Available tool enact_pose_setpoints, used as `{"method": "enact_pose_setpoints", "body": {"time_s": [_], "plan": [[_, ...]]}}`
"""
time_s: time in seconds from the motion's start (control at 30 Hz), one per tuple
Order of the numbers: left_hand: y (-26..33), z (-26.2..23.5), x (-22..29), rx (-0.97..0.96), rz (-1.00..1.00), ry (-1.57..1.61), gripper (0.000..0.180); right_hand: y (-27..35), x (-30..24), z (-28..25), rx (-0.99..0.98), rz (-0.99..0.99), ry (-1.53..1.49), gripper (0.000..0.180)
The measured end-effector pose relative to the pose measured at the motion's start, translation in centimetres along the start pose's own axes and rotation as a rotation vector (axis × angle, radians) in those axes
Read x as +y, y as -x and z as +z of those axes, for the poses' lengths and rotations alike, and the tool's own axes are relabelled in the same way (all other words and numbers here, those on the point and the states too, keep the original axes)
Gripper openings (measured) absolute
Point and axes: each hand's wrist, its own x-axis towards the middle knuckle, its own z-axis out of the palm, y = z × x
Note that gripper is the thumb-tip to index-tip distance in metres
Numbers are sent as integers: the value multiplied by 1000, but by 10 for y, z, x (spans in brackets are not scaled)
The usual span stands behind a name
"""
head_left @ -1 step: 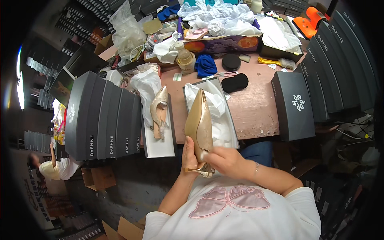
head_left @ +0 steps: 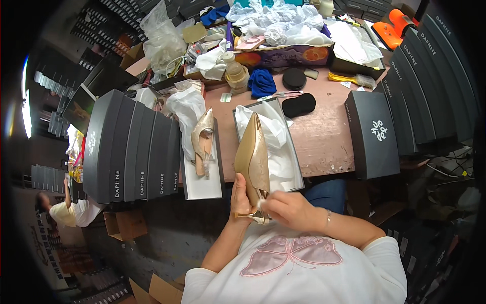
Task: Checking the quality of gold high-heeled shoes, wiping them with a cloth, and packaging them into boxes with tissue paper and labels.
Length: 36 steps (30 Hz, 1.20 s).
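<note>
My left hand grips a gold high-heeled shoe by its heel end, the pointed toe facing away from me and the sole turned partly up. At the shoe's rear right side, my right hand pinches a small white wad; its material is too small to tell. Beyond the shoe, an open shoebox is lined with white tissue paper. A matching slingback shoe lies on the narrow white-lined box part to the left, beside more crumpled tissue.
Dark shoeboxes stand in a row at left and a stack at right. Across the table are a black oval pad, a round black tin, a blue cloth, a bottle and a yellow-handled brush.
My right hand has shifted slightly down and right, drawing the white wad off the shoe's side. My left hand keeps its hold on the shoe.
</note>
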Motion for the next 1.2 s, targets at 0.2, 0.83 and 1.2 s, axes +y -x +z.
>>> {"method": "enact_pose_setpoints", "body": {"time_s": [0.2, 0.83, 1.2], "plan": [[1, -11, -2, -32, -38, -3, 62, -13, 5, -4, 16, -42, 87, 25], [2, -6, 1, -12, 29, -60, 61, -25, 10, 8, 117, -75, 111, 23], [-3, -13, -4, 121, 29, -25, 59, -13, 2, 12, -27, 82, 61, 19]]}}
